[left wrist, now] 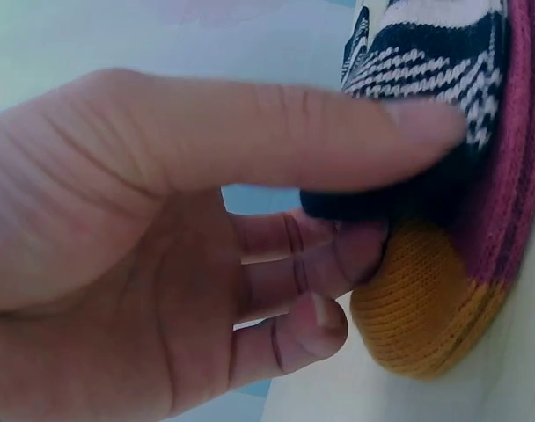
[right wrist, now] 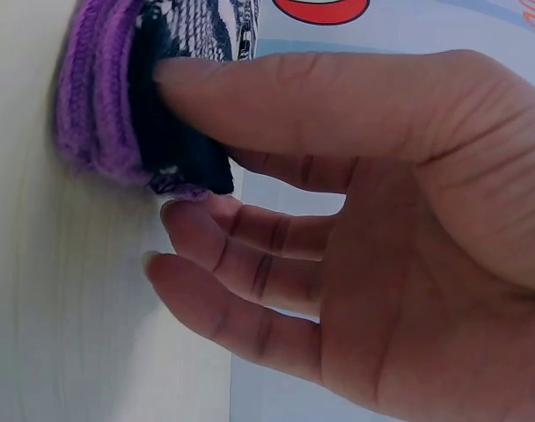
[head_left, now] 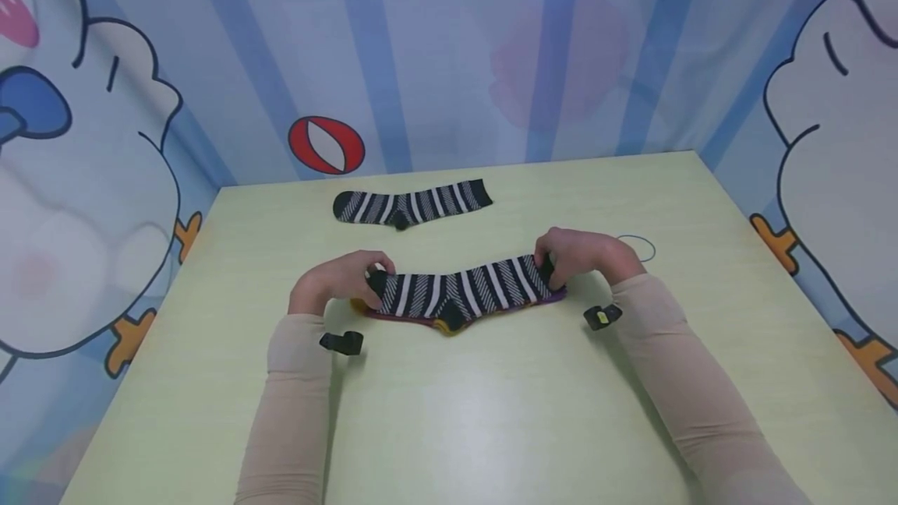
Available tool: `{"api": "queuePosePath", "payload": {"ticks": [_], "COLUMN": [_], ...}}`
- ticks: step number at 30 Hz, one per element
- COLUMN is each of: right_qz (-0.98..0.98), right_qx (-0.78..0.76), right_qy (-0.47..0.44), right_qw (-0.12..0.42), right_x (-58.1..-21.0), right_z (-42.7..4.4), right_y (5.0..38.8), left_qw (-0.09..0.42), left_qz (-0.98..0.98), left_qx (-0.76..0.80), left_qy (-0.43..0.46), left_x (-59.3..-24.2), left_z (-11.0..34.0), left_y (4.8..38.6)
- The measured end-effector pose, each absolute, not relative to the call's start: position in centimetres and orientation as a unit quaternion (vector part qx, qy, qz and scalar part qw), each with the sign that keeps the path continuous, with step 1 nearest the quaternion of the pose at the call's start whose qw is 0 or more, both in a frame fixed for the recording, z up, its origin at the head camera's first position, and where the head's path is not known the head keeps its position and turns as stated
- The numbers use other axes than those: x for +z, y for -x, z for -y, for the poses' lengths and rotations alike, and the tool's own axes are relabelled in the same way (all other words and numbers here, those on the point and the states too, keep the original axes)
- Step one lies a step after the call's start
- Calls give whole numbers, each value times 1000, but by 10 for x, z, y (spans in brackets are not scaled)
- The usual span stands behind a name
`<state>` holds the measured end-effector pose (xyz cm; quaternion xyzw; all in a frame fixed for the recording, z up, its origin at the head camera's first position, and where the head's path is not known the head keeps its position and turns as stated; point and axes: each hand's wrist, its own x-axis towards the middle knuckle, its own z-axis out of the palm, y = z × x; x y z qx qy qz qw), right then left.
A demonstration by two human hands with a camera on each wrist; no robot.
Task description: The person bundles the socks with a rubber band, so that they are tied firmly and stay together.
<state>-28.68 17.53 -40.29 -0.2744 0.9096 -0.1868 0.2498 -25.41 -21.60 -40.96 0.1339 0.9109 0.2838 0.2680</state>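
A black-and-white striped sock (head_left: 463, 287) lies over colourful knitted socks, which show a magenta edge (left wrist: 523, 149), a mustard toe (left wrist: 421, 303) and purple cuffs (right wrist: 96, 97). My left hand (head_left: 347, 275) pinches the striped sock's black toe, the thumb on top and fingers beneath. At the other end, my right hand (head_left: 575, 252) pinches its black cuff (right wrist: 175, 119) between thumb and fingers. Most of the lower socks is hidden under the striped one. Farther back, a matching striped sock (head_left: 414, 205) lies flat by itself, apart from both hands.
A thin blue loop (head_left: 648, 244) lies on the pale table (head_left: 456, 411), just past my right wrist. Behind the table hangs a blue striped backdrop (head_left: 449, 53) with cartoon figures at both sides. Small black devices (head_left: 342, 343) are worn at the wrists.
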Motion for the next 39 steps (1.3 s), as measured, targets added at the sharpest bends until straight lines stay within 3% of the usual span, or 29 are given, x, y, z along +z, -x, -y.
{"api": "queuePosePath", "payload": {"ticks": [15, 39], "right_qz": [-909, -911], "right_qx": [-182, -183], "right_qy": [279, 271], "right_qw": [251, 252], "right_x": [-403, -403], "right_z": [-175, -175], "right_y": [288, 287], "left_qw": [233, 260], "left_qz": [-913, -913], "left_qx": [291, 276], "left_qy": [-163, -149], "left_x": [-411, -418], "left_z": [219, 225], "left_y": [255, 256]}}
